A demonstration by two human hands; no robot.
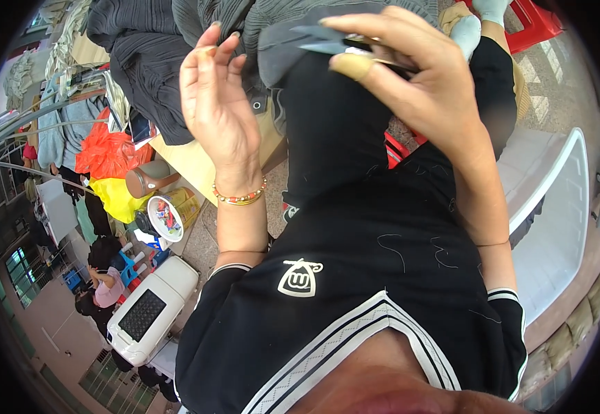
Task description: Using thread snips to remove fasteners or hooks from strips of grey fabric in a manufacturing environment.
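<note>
1. Your right hand (417, 76) is raised at the top of the view, fingers curled tight around a small pair of metal thread snips (338, 45); the pointed blades stick out to the left past your fingertips.
2. The thumb of that hand wears a tan finger cover and presses on the snips' handle.
3. Your left hand (217, 96) is up beside it, apart from the snips, palm turned toward you and fingers loosely spread and slightly bent, holding nothing that can be made out.
4. A beaded orange and gold bracelet (240, 196) sits on your left wrist.
5. The snips' tips lie against the edge of a grey ribbed knit garment (279, 34), which hangs from the top of the view, between and behind your two hands.
6. More dark grey knit pieces (141, 55) are heaped to the left of it, over a pale wooden table (189, 162).
7. Loose thread ends cling to the front of your black shirt (355, 276).
8. To the right stands a white plastic crate (555, 221); at lower left, a white box-shaped appliance with a dark grille (148, 314).
</note>
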